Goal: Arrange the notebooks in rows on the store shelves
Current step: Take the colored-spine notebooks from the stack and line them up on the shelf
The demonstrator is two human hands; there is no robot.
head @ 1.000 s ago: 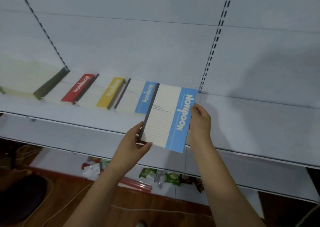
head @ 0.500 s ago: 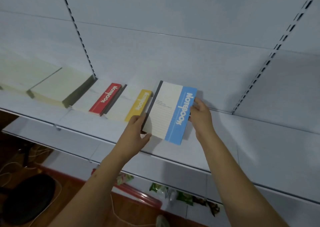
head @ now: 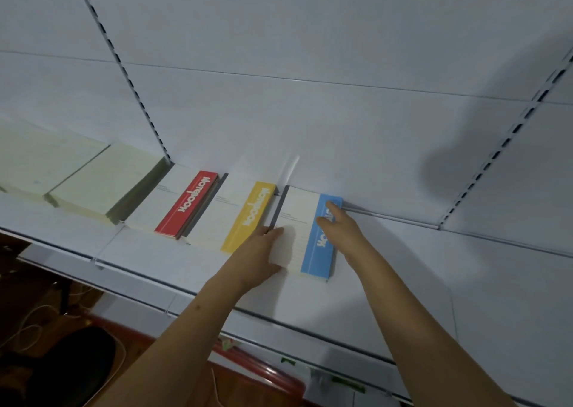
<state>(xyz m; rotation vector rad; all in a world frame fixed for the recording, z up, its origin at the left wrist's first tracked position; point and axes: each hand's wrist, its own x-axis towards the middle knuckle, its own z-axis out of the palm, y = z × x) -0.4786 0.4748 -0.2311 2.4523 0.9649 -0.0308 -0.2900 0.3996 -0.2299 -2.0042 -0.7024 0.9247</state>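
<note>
Shelf: I see a white shelf [head: 387, 264] with a slotted back panel; the notebooks lie flat in one row along its back edge.
Neighbours: a yellow notebook [head: 242, 217] lies just left of the blue one, its right edge touching my left hand; a red notebook [head: 183, 205] comes next, then two pale green stacks [head: 102, 186] towards the shelf's left end.
Blue notebook: the blue notebook [head: 310, 236] lies flat on top of a stack at the right end of the row, its far edge at the back panel.
Left hand: my left hand [head: 260, 257] reaches in from below, fingers curled on the notebook's near left corner, thumb on the cover.
Right hand: my right hand [head: 338, 223] lies on the blue stripe, fingers straight and spread, pressing down, fingertips near the far right corner.
Below: a lower shelf [head: 310, 338] shows under my arms, with a red roll [head: 266, 372] and green packets on the floor.
</note>
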